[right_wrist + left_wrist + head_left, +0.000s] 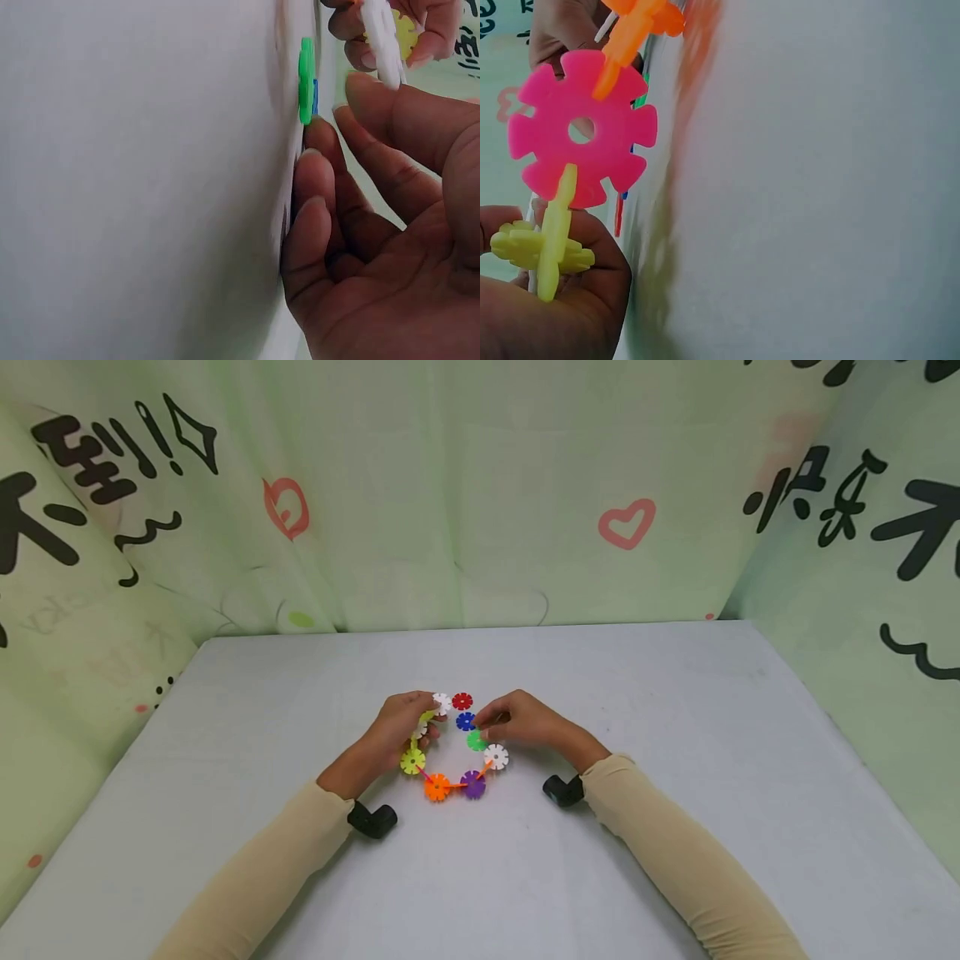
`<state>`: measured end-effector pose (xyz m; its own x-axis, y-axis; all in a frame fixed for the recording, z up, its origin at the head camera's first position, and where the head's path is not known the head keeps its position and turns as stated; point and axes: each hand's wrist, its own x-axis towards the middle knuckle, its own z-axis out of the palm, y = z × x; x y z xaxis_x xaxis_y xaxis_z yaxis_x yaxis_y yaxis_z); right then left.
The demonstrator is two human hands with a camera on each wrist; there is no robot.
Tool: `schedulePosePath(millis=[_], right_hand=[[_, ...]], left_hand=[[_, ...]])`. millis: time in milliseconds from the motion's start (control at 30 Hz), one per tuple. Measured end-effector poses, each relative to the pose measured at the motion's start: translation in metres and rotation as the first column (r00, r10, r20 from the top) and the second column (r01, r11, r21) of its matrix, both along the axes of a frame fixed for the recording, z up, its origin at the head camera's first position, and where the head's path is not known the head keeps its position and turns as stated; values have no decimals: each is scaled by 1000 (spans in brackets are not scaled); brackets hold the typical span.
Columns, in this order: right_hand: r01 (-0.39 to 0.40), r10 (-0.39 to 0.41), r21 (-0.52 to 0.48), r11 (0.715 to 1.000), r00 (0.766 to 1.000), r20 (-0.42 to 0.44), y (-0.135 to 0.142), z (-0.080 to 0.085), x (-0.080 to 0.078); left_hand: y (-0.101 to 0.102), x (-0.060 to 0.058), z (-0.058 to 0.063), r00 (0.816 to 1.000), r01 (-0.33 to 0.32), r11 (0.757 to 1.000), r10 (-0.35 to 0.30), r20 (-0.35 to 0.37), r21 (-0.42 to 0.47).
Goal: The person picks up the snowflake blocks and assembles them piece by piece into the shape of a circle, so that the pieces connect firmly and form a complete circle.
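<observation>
My left hand [397,727] grips one end of a curved chain of notched plastic discs, its fingers around a yellow disc [551,247]. Along the chain come a pink disc [547,142], an orange disc [437,787], a purple disc [472,785] and a white disc [496,757]. Another white disc [442,702] is by the left fingertips. My right hand [525,722] hovers low beside a blue disc [465,721] and a green disc [476,740] lying on the table. Its thumb and forefinger are apart, with nothing seen between them. A red disc [462,701] lies just behind the blue one.
The discs are on a table with a white cover [600,877]. A pale green curtain [480,510] with dark writing and red hearts hangs behind and at both sides. Black wrist cameras [372,820] are strapped below both wrists.
</observation>
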<state>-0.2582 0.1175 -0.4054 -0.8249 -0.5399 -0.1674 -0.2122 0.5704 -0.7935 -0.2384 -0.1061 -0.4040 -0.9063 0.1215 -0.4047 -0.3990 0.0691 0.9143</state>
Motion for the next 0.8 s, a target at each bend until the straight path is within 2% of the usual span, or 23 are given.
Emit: schedulePosePath(millis=[500,667,800], right_hand=[[-65,77,132,989,993,-89,-6,2,4],[-72,81,99,992,992,-94,-5,2,3],[-60,65,55,997,994,-86,-3,1,3]], left_hand=[[-2,0,-1,999,28,999,-29,18,42],[-1,1,-2,999,35,998,-36,27,46],[-1,2,-3,997,67,996,-69,38,54]])
